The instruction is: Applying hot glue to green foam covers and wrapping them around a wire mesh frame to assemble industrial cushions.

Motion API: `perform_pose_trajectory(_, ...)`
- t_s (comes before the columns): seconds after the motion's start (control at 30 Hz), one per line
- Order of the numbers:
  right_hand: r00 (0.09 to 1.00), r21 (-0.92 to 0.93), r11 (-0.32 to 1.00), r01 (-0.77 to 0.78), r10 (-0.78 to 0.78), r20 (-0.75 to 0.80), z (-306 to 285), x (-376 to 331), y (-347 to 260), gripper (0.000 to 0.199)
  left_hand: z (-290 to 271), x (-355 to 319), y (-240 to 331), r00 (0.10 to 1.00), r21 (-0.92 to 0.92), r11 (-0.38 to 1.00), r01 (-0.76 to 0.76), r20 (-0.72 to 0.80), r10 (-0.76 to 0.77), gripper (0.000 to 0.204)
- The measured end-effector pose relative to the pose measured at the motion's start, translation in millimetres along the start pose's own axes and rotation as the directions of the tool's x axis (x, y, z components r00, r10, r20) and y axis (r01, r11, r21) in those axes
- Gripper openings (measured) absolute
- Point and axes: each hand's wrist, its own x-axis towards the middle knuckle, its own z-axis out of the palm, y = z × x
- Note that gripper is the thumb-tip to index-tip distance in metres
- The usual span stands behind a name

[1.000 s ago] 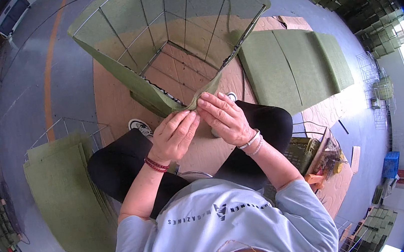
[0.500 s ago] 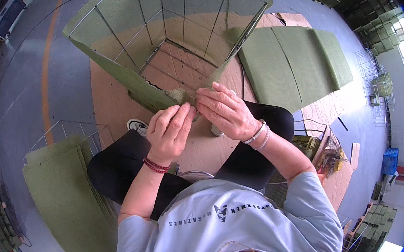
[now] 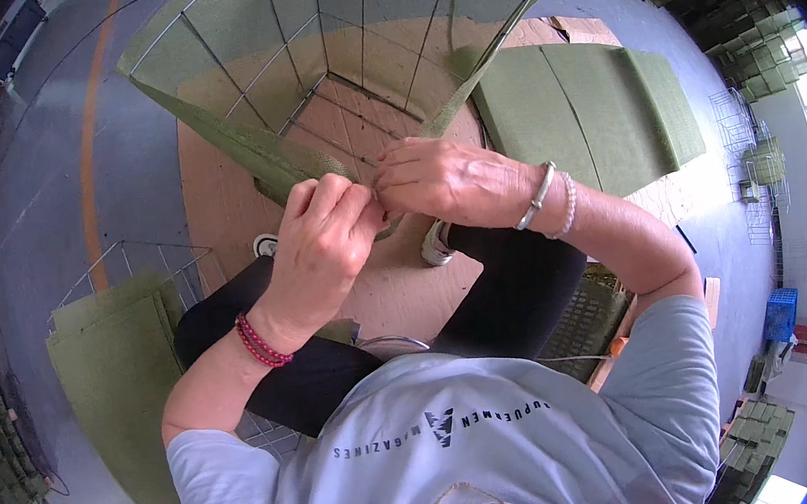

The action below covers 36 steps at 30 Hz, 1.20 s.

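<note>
A wire frame [image 3: 324,32] wrapped in translucent green mesh fabric [image 3: 223,138] stands in front of me. My left hand [image 3: 322,247] is closed at the fabric's near corner, fingers curled inward. From the right, my right hand [image 3: 446,184] comes in level, its fingers bent and pinching at the same corner. The two sets of fingertips meet there and hide the exact spot they grip. Through the frame's opening, thin metal rods cross above the brown cardboard [image 3: 362,121].
Folded green fabric sheets [image 3: 589,118] lie on cardboard to the right. More green sheets [image 3: 119,398] lean on a wire frame at the left. My legs and shoes flank the near corner. A dark perforated crate [image 3: 578,316] sits by my right thigh.
Both elbows have swung outward. My right forearm now lies flatter, its hand turned over the corner. My left fingers have curled tighter. The fabric's near edges have shifted slightly.
</note>
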Motion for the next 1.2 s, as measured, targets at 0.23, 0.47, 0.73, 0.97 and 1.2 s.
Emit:
perform_pose_trajectory(0.23,0.981,-0.287,0.956,-0.058,0.001,-0.195,14,-20,-27,0.028,-4,11,-9,0.987,-0.013,0.998,-0.066,0.144,0.068,0.01)
perform_pose_trajectory(0.47,0.962,-0.213,0.967,-0.142,0.084,-0.261,34,-20,-34,0.03,-5,23,-32,0.948,-0.277,0.96,-0.033,0.294,0.117,0.012)
perform_pose_trajectory(0.73,0.998,-0.075,0.995,-0.059,0.06,0.003,16,-9,-6,0.036,-9,22,-29,0.941,-0.315,0.947,0.057,0.334,0.055,0.01)
perform_pose_trajectory(0.97,0.96,-0.225,0.971,-0.075,0.009,-0.28,-20,-33,-17,0.037,-8,17,-19,0.971,-0.251,0.968,0.022,0.237,0.039,0.01)
perform_pose_trajectory(1.2,0.968,-0.2,0.973,-0.117,0.067,-0.244,24,-31,-27,0.039,-7,23,-23,0.955,-0.274,0.962,0.022,0.291,0.061,0.01)
